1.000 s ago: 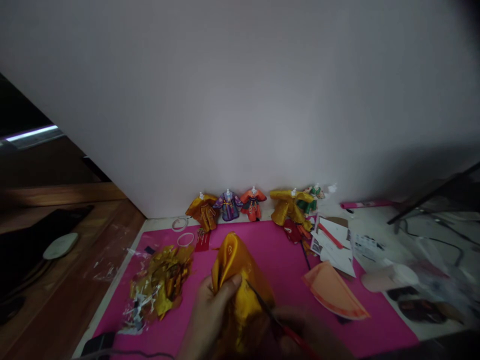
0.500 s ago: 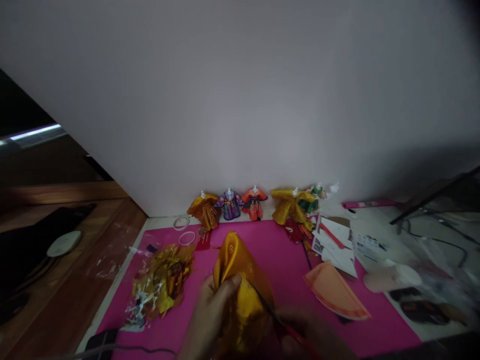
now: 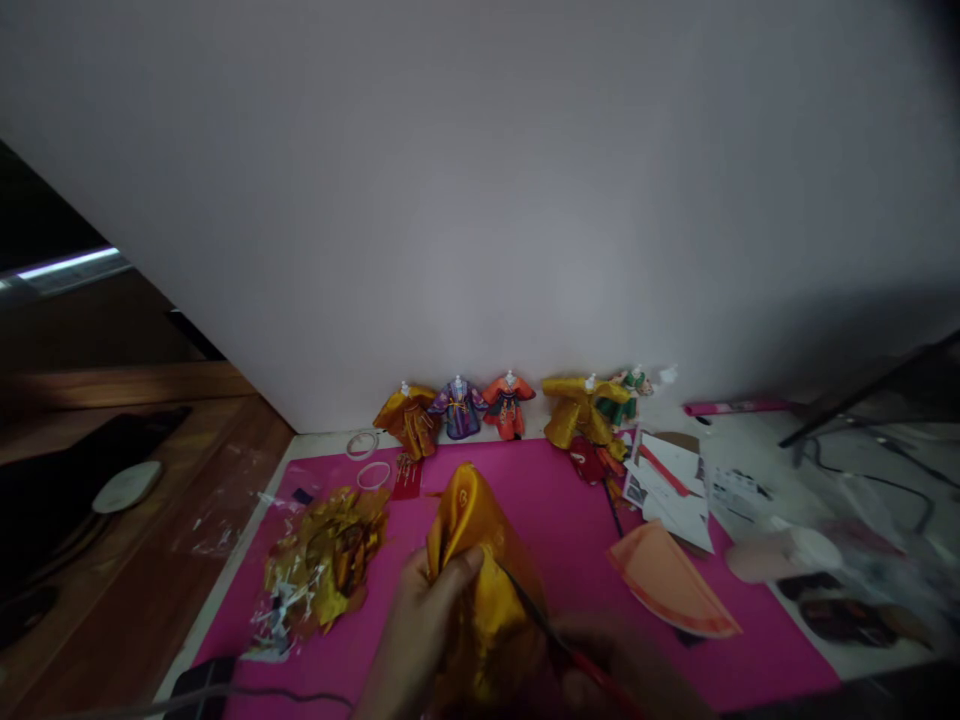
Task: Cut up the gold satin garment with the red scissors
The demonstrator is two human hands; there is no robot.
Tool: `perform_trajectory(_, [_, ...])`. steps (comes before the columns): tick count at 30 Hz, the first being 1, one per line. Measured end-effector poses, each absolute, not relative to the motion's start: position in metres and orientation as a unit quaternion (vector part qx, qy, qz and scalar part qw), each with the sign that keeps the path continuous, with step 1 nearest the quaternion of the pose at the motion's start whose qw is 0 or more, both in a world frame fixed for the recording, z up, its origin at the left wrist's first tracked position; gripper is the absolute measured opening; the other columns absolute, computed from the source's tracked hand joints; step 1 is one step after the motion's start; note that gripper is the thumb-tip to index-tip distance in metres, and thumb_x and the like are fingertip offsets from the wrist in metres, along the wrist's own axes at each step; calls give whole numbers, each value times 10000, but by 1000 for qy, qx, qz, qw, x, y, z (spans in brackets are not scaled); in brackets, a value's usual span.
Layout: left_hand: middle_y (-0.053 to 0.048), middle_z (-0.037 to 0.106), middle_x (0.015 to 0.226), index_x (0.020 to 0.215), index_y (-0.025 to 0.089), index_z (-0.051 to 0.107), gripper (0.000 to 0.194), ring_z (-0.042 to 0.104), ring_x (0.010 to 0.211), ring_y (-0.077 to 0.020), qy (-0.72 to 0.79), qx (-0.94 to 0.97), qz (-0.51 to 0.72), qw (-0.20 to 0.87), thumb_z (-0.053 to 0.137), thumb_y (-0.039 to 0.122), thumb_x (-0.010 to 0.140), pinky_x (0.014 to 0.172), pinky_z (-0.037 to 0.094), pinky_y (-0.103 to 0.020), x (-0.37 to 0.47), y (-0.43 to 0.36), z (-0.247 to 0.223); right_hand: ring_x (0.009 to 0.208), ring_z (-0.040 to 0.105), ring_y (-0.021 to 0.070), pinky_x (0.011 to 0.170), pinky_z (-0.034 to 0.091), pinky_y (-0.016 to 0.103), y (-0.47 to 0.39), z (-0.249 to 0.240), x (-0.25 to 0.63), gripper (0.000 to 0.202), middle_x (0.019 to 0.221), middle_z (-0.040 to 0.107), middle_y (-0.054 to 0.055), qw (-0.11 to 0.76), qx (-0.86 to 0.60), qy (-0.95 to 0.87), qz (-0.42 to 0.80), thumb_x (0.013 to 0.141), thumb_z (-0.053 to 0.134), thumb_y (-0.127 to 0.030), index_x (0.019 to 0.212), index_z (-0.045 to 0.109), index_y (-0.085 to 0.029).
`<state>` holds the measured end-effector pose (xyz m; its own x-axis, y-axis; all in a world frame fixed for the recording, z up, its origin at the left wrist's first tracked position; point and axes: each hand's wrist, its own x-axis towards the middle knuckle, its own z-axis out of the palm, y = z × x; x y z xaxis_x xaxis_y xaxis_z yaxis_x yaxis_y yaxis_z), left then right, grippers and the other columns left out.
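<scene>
My left hand point(image 3: 427, 610) pinches a shiny gold fabric point(image 3: 487, 500), its thumb pressed on the front of the cloth. The fabric stands up in a folded peak above the thumb. In my right hand point(image 3: 607, 660), which is dark and partly blurred, is a pair of scissors point(image 3: 581, 667) with red handles. Their dark blades point up and left, against the fabric's right side near my left thumb. Whether the blades are parted I cannot tell. The lower end of the cloth runs down to the bottom edge of the view.
A pink mat point(image 3: 570, 540) covers the table. Gold scraps point(image 3: 337, 550) lie left; a peach fan-shaped piece point(image 3: 671, 585) and white papers point(image 3: 671, 490) lie right. Small doll costumes point(image 3: 510, 405) stand along the wall. A pale bottle point(image 3: 784, 555) lies far right; a cable point(image 3: 255, 692) crosses the front left.
Almost nothing differs. My hands, the gold fabric and the scissors keep nearly the same place, with only a very slight shift at the blades.
</scene>
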<state>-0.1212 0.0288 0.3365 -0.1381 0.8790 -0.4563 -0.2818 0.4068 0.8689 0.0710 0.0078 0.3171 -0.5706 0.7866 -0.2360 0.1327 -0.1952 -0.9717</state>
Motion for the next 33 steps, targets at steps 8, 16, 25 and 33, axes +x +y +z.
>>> perform_trajectory(8, [-13, 686, 534, 686, 170, 662, 159, 628, 455, -168, 584, 243, 479, 609, 742, 307, 675, 479, 505, -241, -119, 29, 341, 794, 632, 229, 729, 497, 302, 8, 324, 72, 702, 819, 694, 61, 231, -409, -570, 674, 697, 585, -807, 934, 766, -171])
perform_trajectory(16, [-5, 666, 511, 677, 155, 693, 236, 603, 436, -159, 573, 243, 489, 611, 802, 346, 593, 478, 505, -248, -118, 31, 334, 855, 669, 260, 751, 510, 338, 8, 337, 73, 728, 889, 707, 75, 238, -351, -525, 738, 746, 599, -756, 1141, 709, -155])
perform_trajectory(25, [5, 663, 529, 695, 160, 694, 190, 608, 450, -160, 562, 241, 484, 626, 780, 315, 627, 494, 494, -250, -112, 27, 331, 865, 684, 274, 793, 522, 349, 11, 340, 70, 728, 887, 713, 76, 236, -356, -528, 734, 716, 628, -758, 1104, 725, -150])
perform_trajectory(33, [0, 652, 518, 650, 155, 683, 214, 606, 452, -161, 568, 242, 469, 631, 785, 336, 602, 488, 481, -253, -111, 26, 324, 929, 680, 289, 804, 526, 351, 12, 341, 66, 708, 931, 727, 81, 247, -360, -520, 734, 726, 624, -745, 1120, 720, -165])
